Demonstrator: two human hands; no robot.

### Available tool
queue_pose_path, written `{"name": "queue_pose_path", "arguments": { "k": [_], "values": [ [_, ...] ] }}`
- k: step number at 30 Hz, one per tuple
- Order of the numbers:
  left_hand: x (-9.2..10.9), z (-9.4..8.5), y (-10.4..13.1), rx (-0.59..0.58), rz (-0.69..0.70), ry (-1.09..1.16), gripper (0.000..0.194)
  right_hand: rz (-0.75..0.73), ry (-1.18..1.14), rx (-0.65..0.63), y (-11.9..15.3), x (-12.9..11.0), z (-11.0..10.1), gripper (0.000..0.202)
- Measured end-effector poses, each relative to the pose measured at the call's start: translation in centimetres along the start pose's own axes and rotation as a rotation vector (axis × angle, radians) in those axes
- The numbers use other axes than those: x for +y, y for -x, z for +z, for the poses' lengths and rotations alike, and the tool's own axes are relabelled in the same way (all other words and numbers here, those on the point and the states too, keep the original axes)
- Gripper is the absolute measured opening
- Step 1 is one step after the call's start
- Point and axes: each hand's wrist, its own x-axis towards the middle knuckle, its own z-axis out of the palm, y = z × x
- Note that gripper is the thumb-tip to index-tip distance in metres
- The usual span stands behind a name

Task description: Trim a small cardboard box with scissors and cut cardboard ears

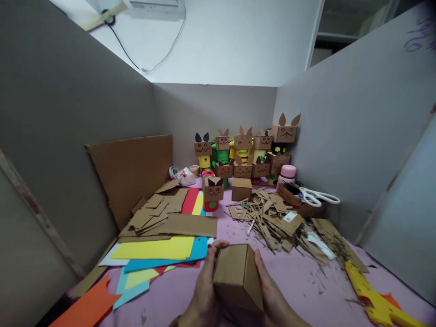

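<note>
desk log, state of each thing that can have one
cardboard box: held between left hand and right hand, visible faces closed
front cat figure: upright
pink bottle: upright, capped
large cardboard sheet: leaning
white-handled scissors: blades hidden, opening unclear
cardboard scraps: loosely heaped
yellow tool: lying down
coloured paper: overlapping, flat

The pale purple tabletop (286, 277) is overlaid at left with coloured paper sheets (153, 248); at right, loose brown cardboard scraps (269, 218) are heaped and a yellow gun-shaped tool (370, 294) is laid.

The left hand (203, 290) is bare beyond a brownish cuff (175, 322).
</note>
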Motion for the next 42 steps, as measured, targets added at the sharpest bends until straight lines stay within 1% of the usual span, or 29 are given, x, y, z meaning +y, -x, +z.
{"name": "queue_pose_path", "arguments": {
  "k": [2, 4, 7, 9, 11, 14, 16, 18, 20, 22, 26, 29, 34, 38, 42],
  "values": [
    [0.1, 0.0, 0.1, 0.004, 0.009, -0.043, 0.050, -0.040, 0.043, 0.024, 0.3, 0.1, 0.1, 0.062],
    [0.3, -0.1, 0.1, -0.037, 0.042, -0.093, 0.054, -0.079, 0.076, 0.051, 0.6, 0.0, 0.2, 0.062],
    [0.3, -0.2, 0.0, -0.088, 0.047, -0.010, 0.052, -0.113, 0.099, 0.050, 0.8, 0.0, 0.2, 0.064],
    [0.2, -0.3, -0.1, -0.106, 0.021, 0.062, 0.048, -0.121, 0.106, 0.048, 0.7, 0.0, 0.0, 0.067],
    [0.1, -0.3, -0.1, -0.109, 0.027, 0.062, 0.041, -0.175, 0.129, 0.082, 0.6, -0.1, -0.4, 0.065],
    [-0.1, -0.5, -0.3, -0.096, 0.084, -0.060, 0.040, -0.334, 0.190, 0.179, 0.5, -0.5, -1.0, 0.058],
    [-0.1, -0.6, -0.4, -0.108, 0.103, -0.172, 0.040, -0.433, 0.239, 0.222, 0.7, -0.8, -1.1, 0.058],
    [0.0, -0.6, -0.4, -0.138, 0.119, -0.255, 0.039, -0.503, 0.290, 0.236, 0.8, -1.1, -1.1, 0.060],
    [0.1, -0.6, -0.5, -0.161, 0.152, -0.315, 0.040, -0.541, 0.325, 0.231, 1.0, -1.2, -1.1, 0.062],
    [0.2, -0.6, -0.5, -0.142, 0.197, -0.404, 0.039, -0.553, 0.334, 0.224, 1.0, -1.3, -1.1, 0.063],
    [0.1, -1.1, -0.9, -0.032, 0.311, -0.620, 0.036, -0.587, 0.391, 0.251, 1.1, -1.3, -1.3, 0.065],
    [0.0, -1.4, -1.1, 0.005, 0.357, -0.695, 0.033, -0.648, 0.483, 0.261, 1.2, -1.6, -1.4, 0.069],
    [0.0, -1.7, -0.8, -0.028, 0.439, -0.863, 0.033, -0.684, 0.563, 0.266, 1.5, -1.9, -1.4, 0.070],
    [0.0, -1.8, -0.7, -0.078, 0.484, -0.970, 0.032, -0.666, 0.582, 0.277, 1.4, -1.9, -1.7, 0.062],
    [-0.3, -1.9, -0.8, -0.107, 0.489, -1.007, 0.031, -0.633, 0.557, 0.250, 1.2, -2.1, -2.0, 0.056]
  ]
}}
